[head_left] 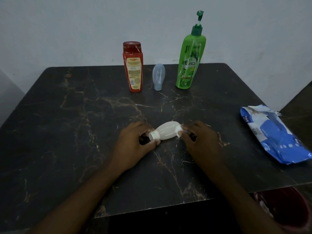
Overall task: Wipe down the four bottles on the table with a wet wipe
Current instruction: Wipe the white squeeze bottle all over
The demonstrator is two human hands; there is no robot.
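Note:
A small white bottle [164,131] lies on its side above the middle of the dark marble table [67,124]. My left hand [135,146] grips its cap end. My right hand [199,141] presses a small white wet wipe [179,132] against the bottle's base end. At the back stand a red bottle [133,66], a small pale blue bottle [158,76] resting on its cap, and a tall green pump bottle [190,59], all apart from my hands.
A blue and white pack of wet wipes [271,134] lies at the table's right edge. A dark red bin [283,208] sits on the floor below the front right corner. A pale wall rises behind the table.

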